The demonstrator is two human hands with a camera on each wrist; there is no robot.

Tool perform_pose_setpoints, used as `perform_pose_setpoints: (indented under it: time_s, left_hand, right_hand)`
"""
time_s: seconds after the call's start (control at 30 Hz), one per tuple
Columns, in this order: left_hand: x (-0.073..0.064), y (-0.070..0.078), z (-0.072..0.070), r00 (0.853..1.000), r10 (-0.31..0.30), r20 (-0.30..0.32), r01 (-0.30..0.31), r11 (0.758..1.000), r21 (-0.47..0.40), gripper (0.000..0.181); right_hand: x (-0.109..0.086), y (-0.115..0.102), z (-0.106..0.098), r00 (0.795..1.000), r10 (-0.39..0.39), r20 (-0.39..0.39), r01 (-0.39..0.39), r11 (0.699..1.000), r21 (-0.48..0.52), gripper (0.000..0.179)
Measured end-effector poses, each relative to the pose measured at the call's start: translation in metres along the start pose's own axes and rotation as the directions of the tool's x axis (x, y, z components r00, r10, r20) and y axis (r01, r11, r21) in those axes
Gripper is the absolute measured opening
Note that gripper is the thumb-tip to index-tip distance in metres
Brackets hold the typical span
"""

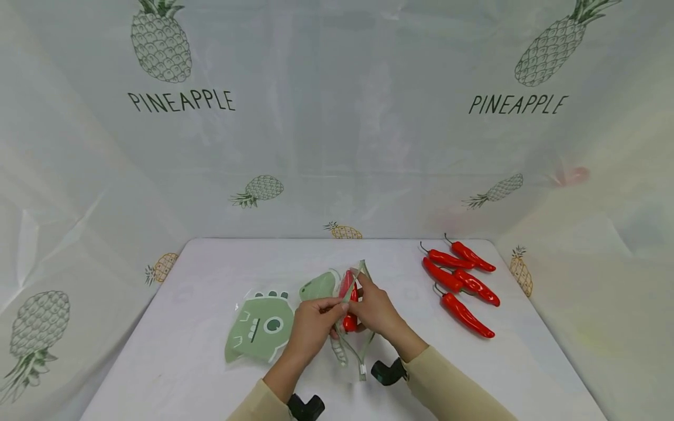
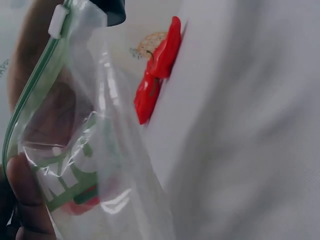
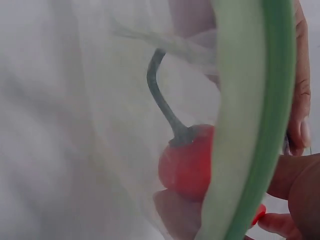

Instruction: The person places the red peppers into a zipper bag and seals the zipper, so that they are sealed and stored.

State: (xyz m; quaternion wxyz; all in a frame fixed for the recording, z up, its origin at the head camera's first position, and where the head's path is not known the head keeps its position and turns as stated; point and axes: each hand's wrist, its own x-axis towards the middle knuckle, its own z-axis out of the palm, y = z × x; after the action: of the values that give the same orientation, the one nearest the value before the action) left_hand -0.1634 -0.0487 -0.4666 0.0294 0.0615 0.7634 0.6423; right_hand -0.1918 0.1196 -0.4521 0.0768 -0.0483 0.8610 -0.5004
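A clear plastic slider bag [image 1: 320, 286] with green print and a green zip strip is between the two hands, at the front middle of the table. My left hand [image 1: 315, 324] pinches its edge near the mouth, thumb and fingers [image 2: 25, 182] on the plastic in the left wrist view. The right hand [image 1: 376, 307] grips a red chili pepper [image 1: 350, 323] at the mouth. Through the plastic, the right wrist view shows the pepper's rounded top [image 3: 185, 167] and dark curved stem. Pinkish red also shows behind the plastic; whether it is a second pepper, I cannot tell.
Several red chili peppers [image 1: 466, 316] lie grouped on the white table [image 1: 189, 327] at the right. Left of the hands lies another bag with a green cartoon face [image 1: 260, 327]. A pineapple-printed sheet [image 1: 337, 134] hangs behind and along the sides.
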Motion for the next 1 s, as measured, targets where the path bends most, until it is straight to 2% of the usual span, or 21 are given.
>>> perform_pose_setpoints:
  time_s: [0.2, 0.47, 0.67, 0.8, 1.0]
  left_hand:
    - [0.0013, -0.0036, -0.0034, 0.991, 0.004, -0.134, -0.007, 1.0, -0.025, 0.028]
    - [0.0001, -0.0044, -0.006, 0.977, 0.021, -0.21, -0.04, 0.995, -0.09, 0.031]
    - [0.0021, -0.0054, -0.0054, 0.955, 0.066, -0.288, -0.106, 0.987, -0.124, 0.029]
    - [0.0024, -0.0057, -0.006, 0.952, 0.079, -0.296, -0.12, 0.985, -0.123, 0.028]
    - [0.0024, -0.006, -0.0056, 0.96, 0.058, -0.274, -0.096, 0.988, -0.125, 0.029]
  right_hand:
    - [0.0021, -0.0028, 0.0035, 0.999, 0.008, 0.045, -0.007, 1.0, -0.007, 0.088]
    - [0.0031, -0.0079, 0.006, 0.998, -0.007, 0.058, 0.008, 1.0, -0.021, 0.087]
    - [0.0041, -0.0081, 0.0068, 0.999, -0.002, 0.048, 0.005, 0.999, -0.045, 0.087]
    - [0.0049, -0.0086, 0.0079, 0.999, -0.017, 0.043, 0.019, 0.999, -0.05, 0.087]
    - [0.006, -0.0104, 0.0086, 0.998, -0.048, 0.035, 0.049, 0.997, -0.051, 0.085]
